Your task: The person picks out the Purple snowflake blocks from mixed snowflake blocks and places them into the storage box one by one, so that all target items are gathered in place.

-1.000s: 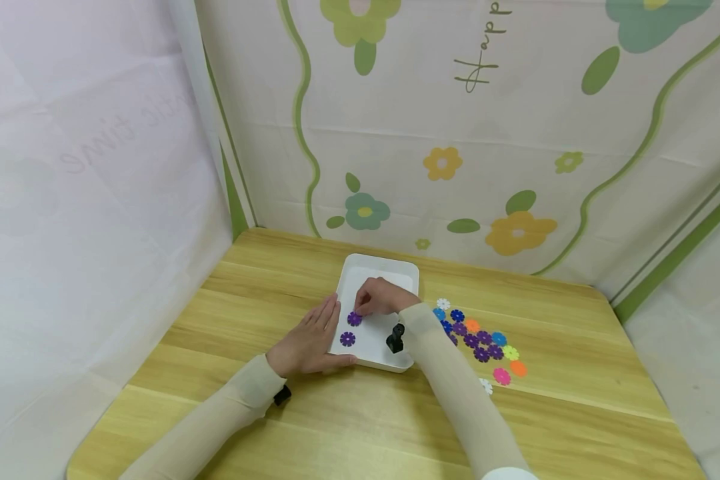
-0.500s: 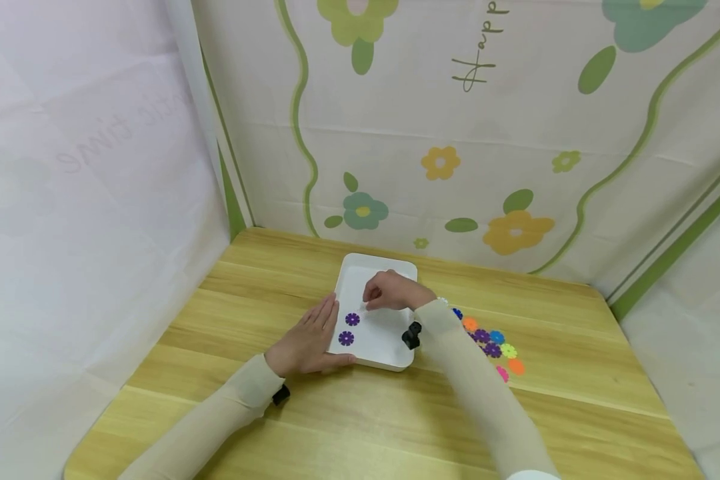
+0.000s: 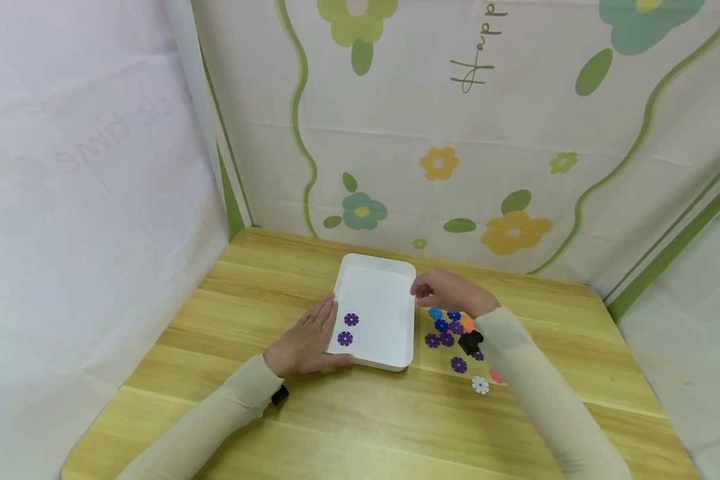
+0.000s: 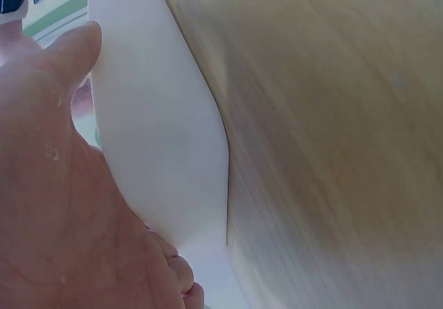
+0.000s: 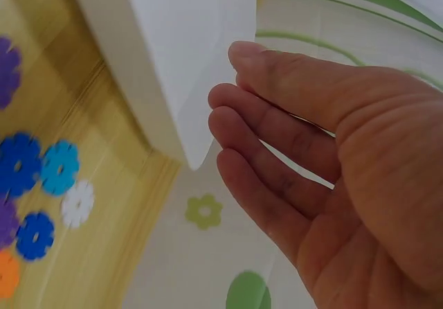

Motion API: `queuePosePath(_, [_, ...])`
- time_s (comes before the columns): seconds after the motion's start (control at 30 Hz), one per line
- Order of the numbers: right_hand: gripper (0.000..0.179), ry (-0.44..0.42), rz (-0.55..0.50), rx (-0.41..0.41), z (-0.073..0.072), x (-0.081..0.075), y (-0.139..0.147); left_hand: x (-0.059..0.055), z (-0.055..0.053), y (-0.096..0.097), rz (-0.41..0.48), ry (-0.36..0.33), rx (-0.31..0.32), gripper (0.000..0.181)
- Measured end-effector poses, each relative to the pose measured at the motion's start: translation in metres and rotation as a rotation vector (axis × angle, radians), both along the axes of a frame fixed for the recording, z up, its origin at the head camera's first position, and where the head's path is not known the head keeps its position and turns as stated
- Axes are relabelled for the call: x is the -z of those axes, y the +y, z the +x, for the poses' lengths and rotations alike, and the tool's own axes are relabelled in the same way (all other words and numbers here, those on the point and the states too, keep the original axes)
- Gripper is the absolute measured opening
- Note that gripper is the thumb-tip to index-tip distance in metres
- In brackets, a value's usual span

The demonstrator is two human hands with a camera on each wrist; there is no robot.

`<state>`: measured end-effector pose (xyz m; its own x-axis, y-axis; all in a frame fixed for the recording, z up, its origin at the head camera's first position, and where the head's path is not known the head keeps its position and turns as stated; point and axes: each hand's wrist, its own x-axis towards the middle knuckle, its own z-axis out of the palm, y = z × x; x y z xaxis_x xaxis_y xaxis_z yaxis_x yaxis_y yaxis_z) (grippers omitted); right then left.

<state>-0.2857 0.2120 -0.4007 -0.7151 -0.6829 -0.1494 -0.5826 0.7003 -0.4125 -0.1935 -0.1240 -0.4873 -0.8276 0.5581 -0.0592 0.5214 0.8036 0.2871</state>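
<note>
A white rectangular tray (image 3: 379, 313) lies on the table with two purple snowflake discs, an upper one (image 3: 351, 320) and a lower one (image 3: 345, 339), flat near its left side. Along the tray's left and near edges rests my left hand (image 3: 306, 341), its fingers straight and thumb spread. Beyond the tray's right rim my right hand (image 3: 453, 291) hovers, fingers loosely bent with nothing between them in the right wrist view. Under and beside that hand are loose snowflake discs, among them a purple disc (image 3: 459, 365), a white disc (image 3: 481, 385) and a light blue disc (image 5: 60, 167).
The wooden table (image 3: 276, 440) extends around the tray. A white cloth (image 3: 396, 133) printed with flowers hangs behind it, and another cloth (image 3: 96, 200) hangs at the left. My right sleeve (image 3: 540, 380) covers part of the disc pile.
My right hand has lifted away from the purple discs inside the tray and moved right, past the rim, over the pile. The left hand has stayed at the tray's edge.
</note>
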Motion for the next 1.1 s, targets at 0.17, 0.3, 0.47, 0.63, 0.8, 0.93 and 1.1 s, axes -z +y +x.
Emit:
queuePosePath(0.17, [0.017,0.031,0.046,-0.001,0.013,0.002,0.024,0.002,0.000,-0.001,0.009,-0.005,-0.008,0.116])
queuePosePath(0.3, [0.016,0.011,0.069,0.012,0.024,0.008,0.034,0.003,-0.002,-0.001,-0.017,-0.021,-0.018,0.118])
queuePosePath(0.47, [0.012,0.020,0.069,-0.037,0.032,0.026,0.035,0.004,-0.002,-0.002,-0.017,-0.016,-0.013,0.118])
queuePosePath(0.63, [0.017,0.028,0.074,-0.078,0.035,0.046,0.035,0.003,-0.001,-0.002,0.009,-0.011,-0.005,0.117])
queuePosePath(0.8, [0.018,0.074,0.063,-0.106,0.036,0.063,0.036,-0.001,0.002,-0.001,0.023,-0.030,-0.006,0.116])
queuePosePath(0.93, [0.019,0.096,0.043,-0.106,0.037,0.070,0.037,-0.001,0.002,-0.001,0.003,-0.037,-0.007,0.116])
queuePosePath(1.1, [0.019,0.065,0.012,-0.088,0.033,0.072,0.036,-0.002,0.001,-0.001,-0.005,-0.024,-0.003,0.115])
